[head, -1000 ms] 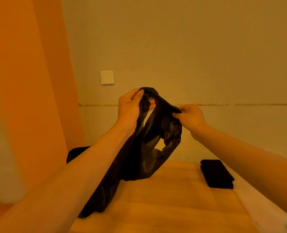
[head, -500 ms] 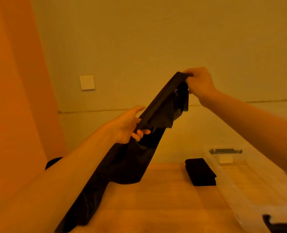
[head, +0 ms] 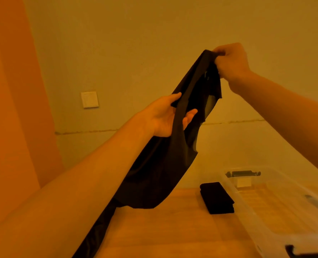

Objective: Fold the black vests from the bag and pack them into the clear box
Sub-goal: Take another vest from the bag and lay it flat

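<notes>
I hold a black vest (head: 160, 170) up in the air above the wooden table (head: 173, 231). My right hand (head: 230, 62) pinches its top end, high at the right. Lower and to the left, my left hand (head: 167, 116) lies palm up under a strap of the vest, its fingers loosely curled around it. The rest of the cloth hangs down past my left forearm toward the table. A folded black vest (head: 216, 198) lies on the table beside the clear box (head: 247, 216), which stands at the right with nothing black seen inside it.
The clear box has black latches at its far end (head: 242, 173) and near corner (head: 292, 251). A wall with a light switch (head: 89, 99) rises right behind the table. An orange wall panel (head: 14, 108) fills the left side.
My right hand stays high with the vest's end, and my left hand has opened palm up under the strap. The view has turned slightly, so more of the clear box shows.
</notes>
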Available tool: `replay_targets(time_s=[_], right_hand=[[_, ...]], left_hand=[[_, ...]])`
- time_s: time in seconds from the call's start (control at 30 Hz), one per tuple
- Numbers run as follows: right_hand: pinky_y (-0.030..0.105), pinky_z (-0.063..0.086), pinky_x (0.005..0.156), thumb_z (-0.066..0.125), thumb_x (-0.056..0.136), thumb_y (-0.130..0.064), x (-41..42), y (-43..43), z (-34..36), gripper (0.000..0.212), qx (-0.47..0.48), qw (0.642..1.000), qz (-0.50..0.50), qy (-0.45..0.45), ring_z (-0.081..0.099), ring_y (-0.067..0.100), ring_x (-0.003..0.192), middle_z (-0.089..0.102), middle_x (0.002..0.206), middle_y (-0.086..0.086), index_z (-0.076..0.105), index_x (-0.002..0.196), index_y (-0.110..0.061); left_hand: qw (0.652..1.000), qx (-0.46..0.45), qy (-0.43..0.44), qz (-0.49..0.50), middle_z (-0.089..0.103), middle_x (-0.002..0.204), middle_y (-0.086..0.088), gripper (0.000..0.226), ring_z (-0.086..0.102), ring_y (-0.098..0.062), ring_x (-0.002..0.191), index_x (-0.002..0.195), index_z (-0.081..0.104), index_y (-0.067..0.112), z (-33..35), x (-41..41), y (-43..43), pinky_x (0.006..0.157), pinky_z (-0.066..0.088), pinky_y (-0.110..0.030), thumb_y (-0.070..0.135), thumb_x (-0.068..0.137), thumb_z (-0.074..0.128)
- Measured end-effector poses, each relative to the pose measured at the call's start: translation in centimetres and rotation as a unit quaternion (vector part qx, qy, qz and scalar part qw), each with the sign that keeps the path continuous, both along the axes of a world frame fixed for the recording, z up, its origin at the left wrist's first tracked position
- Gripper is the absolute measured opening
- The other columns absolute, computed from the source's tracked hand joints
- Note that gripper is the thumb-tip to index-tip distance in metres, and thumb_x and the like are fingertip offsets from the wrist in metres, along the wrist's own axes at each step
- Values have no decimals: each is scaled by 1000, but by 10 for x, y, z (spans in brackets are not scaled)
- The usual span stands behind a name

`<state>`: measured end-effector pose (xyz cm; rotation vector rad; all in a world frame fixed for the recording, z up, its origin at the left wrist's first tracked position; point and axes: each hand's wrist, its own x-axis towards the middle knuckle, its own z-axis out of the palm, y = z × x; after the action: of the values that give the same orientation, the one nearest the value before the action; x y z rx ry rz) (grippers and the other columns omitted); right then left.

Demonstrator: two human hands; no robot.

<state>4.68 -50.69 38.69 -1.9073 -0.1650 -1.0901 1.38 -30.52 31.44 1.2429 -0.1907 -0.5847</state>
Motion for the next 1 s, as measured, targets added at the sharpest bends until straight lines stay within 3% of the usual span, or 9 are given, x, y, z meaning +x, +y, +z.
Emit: replay_targets(time_s=[0.17,0.3,0.37,0.47,0.57,0.77,0.9,0.93,1.0], right_hand=[[24,39,53,44,86,7,-8,-6,3,32,-73,997,-4,32,52,11,62,59,74,3,71,88,-12],[34,50,66,48,88,5,-4,-2,-34,32,-166,984,-19,69,62,22,81,67,89,10,76,96,-9],[42,56,74,49,87,4,1,0,-53,31,-190,977,-19,94,65,26,88,70,93,10,76,95,-11],[44,56,76,52,87,1,11,5,-79,27,-221,966,-13,135,65,29,88,70,90,10,72,84,-17],[41,55,76,62,91,-12,21,7,-103,17,-258,949,2,183,64,26,88,67,86,4,70,82,-24],[24,36,51,68,84,-11,26,10,-178,17,-477,817,-122,300,61,22,72,66,84,2,74,96,-20],[27,41,52,64,91,-20,30,-4,-224,10,-417,815,-149,374,58,20,68,65,85,5,68,97,-13],[27,41,51,59,94,-18,32,-8,-232,12,-376,821,-127,411,58,19,63,66,82,6,67,94,-9],[27,43,55,50,101,-11,35,-11,-242,21,-256,824,-34,503,62,18,63,71,84,11,66,89,-4]], left_hand=[[997,27,-21,69,48,63,-4,26,58,-15,49,94,56,4,15,6,-27,58,50,-27,26,106,50],[989,19,-42,138,62,86,-13,12,65,-22,73,100,59,2,-6,12,-16,66,56,-35,12,104,54],[981,6,-70,181,64,90,-14,6,65,-24,75,95,59,3,-25,19,-6,61,57,-33,2,100,57],[951,-28,-127,282,61,91,-11,23,63,-21,77,89,54,11,-54,25,14,58,54,-28,-10,91,63],[938,-100,-141,300,63,91,-7,18,59,-17,77,93,58,15,-78,21,37,62,50,-26,-3,94,63],[931,-193,-42,306,63,86,-8,24,66,-17,65,92,58,14,-111,18,73,51,55,-23,-5,102,47],[924,-131,91,347,50,85,-11,33,62,-21,53,82,48,13,-140,32,100,46,52,-24,-8,104,35],[922,-103,121,354,52,91,-12,33,66,-21,58,87,52,12,-150,36,109,46,52,-23,-8,105,32],[917,-61,168,355,54,128,-16,38,67,-23,104,122,59,11,-166,39,120,66,54,-25,-8,105,29]])
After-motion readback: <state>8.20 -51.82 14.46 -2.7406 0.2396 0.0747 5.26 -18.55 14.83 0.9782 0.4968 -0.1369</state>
